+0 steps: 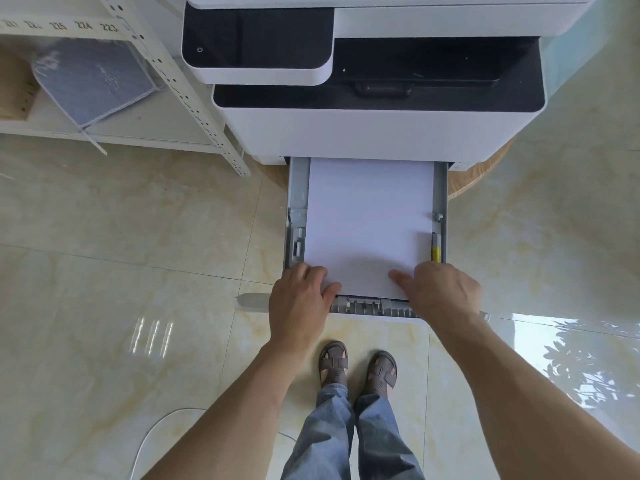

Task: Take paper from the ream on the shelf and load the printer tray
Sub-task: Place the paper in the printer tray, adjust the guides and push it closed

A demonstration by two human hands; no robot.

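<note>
The paper (369, 223), a clean white stack, is lying flat in the printer tray (297, 202), which is sticking out at 6 o'clock from the printer (363, 133). The left hand (300, 303) and right hand (440, 292) are both resting on its near corners, each grip spread flat, pinching nothing. The sheets are likely light, floppy and slippery; squaring them by the edges seems safest.
</note>
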